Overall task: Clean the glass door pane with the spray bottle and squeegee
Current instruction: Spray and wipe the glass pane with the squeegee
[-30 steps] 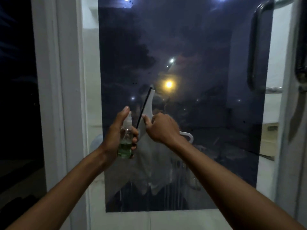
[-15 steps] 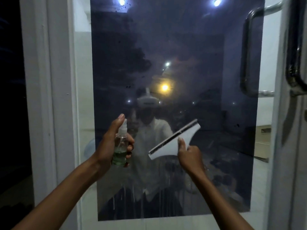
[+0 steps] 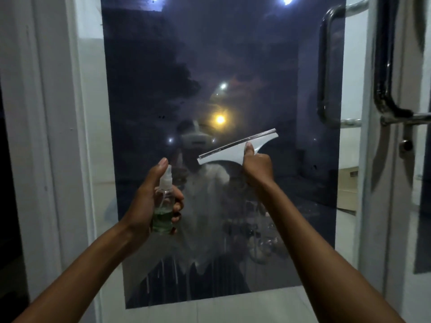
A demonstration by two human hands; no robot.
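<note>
The dark glass door pane (image 3: pixel 268 54) fills the middle of the view, with wet streaks running down its lower part. My left hand (image 3: pixel 144 201) grips a small clear spray bottle (image 3: pixel 164 206) with green liquid in it, forefinger on top of the white nozzle. My right hand (image 3: pixel 257 166) holds a white squeegee (image 3: pixel 233 150) by its handle, thumb against its back. The blade is tilted, its right end higher, and lies close to the glass at mid height.
A white door frame (image 3: pixel 56 136) runs down the left. Metal pull handles (image 3: pixel 384 78) and a second door stand at the right. The glass reflects a person in a white shirt and some lamps.
My right hand has turned the squeegee from upright near the bottle to a tilted line and carried it right and up along the glass. The left hand keeps the bottle in place.
</note>
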